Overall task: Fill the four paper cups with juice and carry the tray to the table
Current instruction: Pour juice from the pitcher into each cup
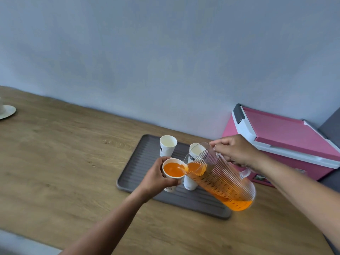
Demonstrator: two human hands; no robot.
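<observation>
**Q:** Where did the cup being filled sit relative to the fingers?

**A:** I saw the left hand (156, 176) wrapped round the held cup (171, 188), fingers (160, 162) on its far wall and thumb on its near wall, over the near-left part of the tray (139, 168). The right hand (237, 150) gripped the handle of the ribbed pitcher (222, 177), fingers closed round it. The pitcher was tilted, its spout at the held cup's rim.

**Q:** And the contents?

**A:** The held cup carried orange juice (173, 169) well up its wall, and a thin stream ran in from the spout. The pitcher had juice pooled along its lower side. The far cup (167, 145) stood upright and empty on the tray. The second cup (196, 150), seen partly through the pitcher, looked empty. The third cup (190, 183), just beside the held cup, had its mouth hidden. The tray lay on the wooden table (73, 153), with a pink cooler (287, 137) to its right.
</observation>
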